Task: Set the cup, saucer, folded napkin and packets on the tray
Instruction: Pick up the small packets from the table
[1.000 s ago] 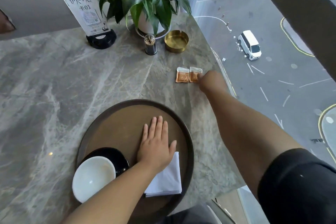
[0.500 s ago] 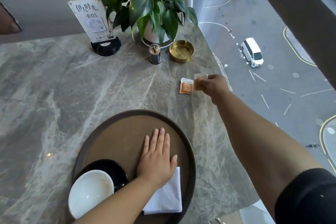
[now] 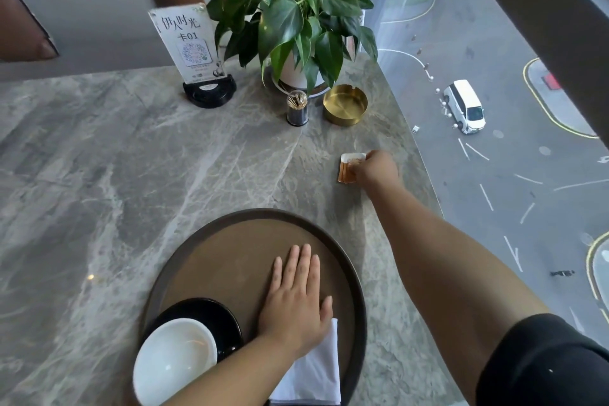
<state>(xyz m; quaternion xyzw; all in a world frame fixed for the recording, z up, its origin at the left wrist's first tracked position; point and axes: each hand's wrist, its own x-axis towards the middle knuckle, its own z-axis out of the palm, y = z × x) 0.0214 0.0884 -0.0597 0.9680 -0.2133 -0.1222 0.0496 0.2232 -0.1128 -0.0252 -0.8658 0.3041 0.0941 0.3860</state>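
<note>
— What is biggest in front of me?

— The marble table (image 3: 138, 181). On its near part you have the round brown tray (image 3: 230, 241). At the far edge stand a potted plant (image 3: 296, 20), a card stand (image 3: 194, 53), a brass ashtray (image 3: 345, 104) and a small toothpick holder (image 3: 297, 108).

— And what is on the tray?

— At its near-left side the black saucer (image 3: 217, 313) lies, and the white cup (image 3: 174, 361) sits on it. At the near-right side you see the folded napkin (image 3: 313, 372). Your left hand (image 3: 296, 300) lies flat on the tray, fingers spread out and holding nothing; its wrist covers one corner of the napkin.

— Where are the packets?

— They are not on the tray yet. Your right hand (image 3: 375, 170) is closed on the orange packets (image 3: 349, 168), far right, near the table edge by the window. I cannot tell if they touch the table or are a little above it.
</note>
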